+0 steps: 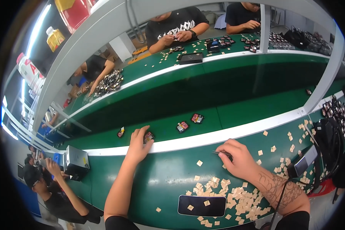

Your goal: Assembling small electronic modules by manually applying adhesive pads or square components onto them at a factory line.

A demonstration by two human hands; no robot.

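Observation:
My left hand [141, 143] reaches over the white rail onto the green belt. Its thumb and fingers are spread around a small dark electronic module [149, 137] with a red and silver face; I cannot tell whether they touch it. Above the near green table, my right hand [237, 158] is closed around slim metal tweezers [220, 152], their tips pointing left. Below it lies a heap of small square beige stickers [246, 201]. A dark-screened phone [201, 207] lies beside the heap, with a couple of stickers on its glass.
More modules [182, 127] lie along the belt behind the white rail [188, 142]. A black box-shaped device [77, 163] stands left. To the right are a power bank [303, 161], black cables and piled modules [334, 113]. Co-workers [178, 27] sit across and at the left.

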